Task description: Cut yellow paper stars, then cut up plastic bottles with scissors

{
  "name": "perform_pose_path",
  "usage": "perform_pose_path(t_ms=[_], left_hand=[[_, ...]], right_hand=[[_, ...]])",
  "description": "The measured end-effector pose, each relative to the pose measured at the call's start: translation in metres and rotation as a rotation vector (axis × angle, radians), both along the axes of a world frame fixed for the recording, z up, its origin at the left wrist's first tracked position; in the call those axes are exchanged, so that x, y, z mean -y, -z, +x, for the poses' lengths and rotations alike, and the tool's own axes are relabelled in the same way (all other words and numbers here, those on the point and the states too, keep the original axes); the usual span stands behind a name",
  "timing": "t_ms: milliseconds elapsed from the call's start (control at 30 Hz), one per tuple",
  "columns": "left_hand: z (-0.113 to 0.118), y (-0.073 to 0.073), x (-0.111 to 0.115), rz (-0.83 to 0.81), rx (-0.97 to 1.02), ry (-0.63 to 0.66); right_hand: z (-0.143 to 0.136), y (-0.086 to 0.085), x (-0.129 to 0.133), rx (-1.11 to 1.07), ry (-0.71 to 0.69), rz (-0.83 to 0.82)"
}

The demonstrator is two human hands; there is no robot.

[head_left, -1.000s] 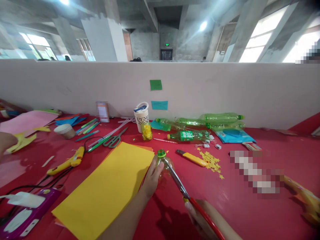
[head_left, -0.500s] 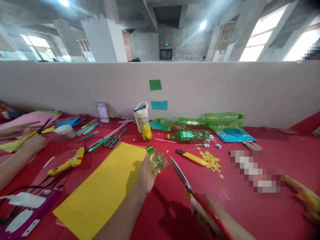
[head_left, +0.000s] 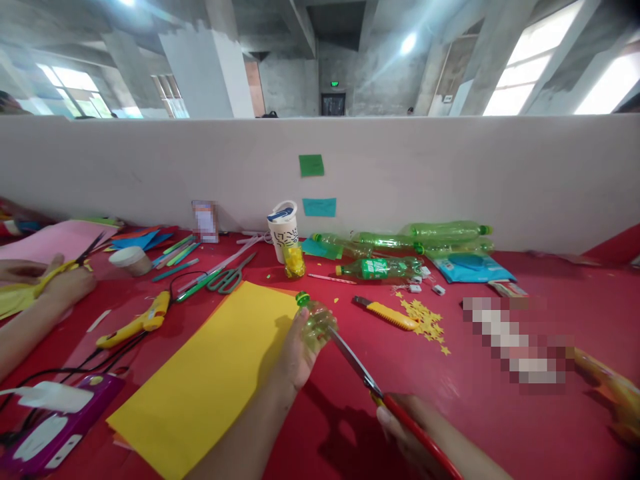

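My left hand (head_left: 299, 353) grips a cut-off green bottle top (head_left: 316, 321), its green cap pointing up and left. Red-handled scissors (head_left: 356, 360) are in my right hand (head_left: 400, 420), with the blade tips against the cut edge of the bottle piece. Under my left forearm lies a stack of yellow paper (head_left: 210, 373). Right of the scissors, a yellow utility knife (head_left: 387, 313) rests beside small yellow stars (head_left: 425, 319).
Behind are a white cup (head_left: 280, 237), several green bottles (head_left: 380, 269) and a blue packet (head_left: 473, 269). Grey scissors (head_left: 233, 275), a yellow glue gun (head_left: 137, 322) and a purple power strip (head_left: 63, 423) lie left. Another person's hands cut yellow paper at far left.
The scissors have moved left, and their tips now meet the bottle piece. The bottle piece has turned slightly in my left hand.
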State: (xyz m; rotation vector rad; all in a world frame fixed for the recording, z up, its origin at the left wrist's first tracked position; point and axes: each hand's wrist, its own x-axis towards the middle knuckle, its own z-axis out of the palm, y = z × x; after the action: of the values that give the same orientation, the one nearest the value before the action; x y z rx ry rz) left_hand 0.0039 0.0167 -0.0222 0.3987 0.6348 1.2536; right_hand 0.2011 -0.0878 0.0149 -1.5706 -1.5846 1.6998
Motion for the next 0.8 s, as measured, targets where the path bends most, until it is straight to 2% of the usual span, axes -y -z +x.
perform_pose_path(t_ms=[200, 400, 633, 800], left_hand=[[0.004, 0.002, 0.002, -0.011, -0.025, -0.008], [0.008, 0.003, 0.005, -0.035, -0.064, -0.017], [0.01, 0.0, 0.006, -0.011, -0.049, -0.017], [0.009, 0.004, 0.005, -0.007, -0.055, -0.042]], right_hand=[[-0.008, 0.01, -0.002, 0.027, -0.03, 0.018], [-0.009, 0.013, -0.002, 0.048, -0.02, 0.056], [-0.013, 0.011, 0.0, -0.014, 0.036, -0.026], [-0.016, 0.009, 0.0, -0.009, 0.119, 0.025]])
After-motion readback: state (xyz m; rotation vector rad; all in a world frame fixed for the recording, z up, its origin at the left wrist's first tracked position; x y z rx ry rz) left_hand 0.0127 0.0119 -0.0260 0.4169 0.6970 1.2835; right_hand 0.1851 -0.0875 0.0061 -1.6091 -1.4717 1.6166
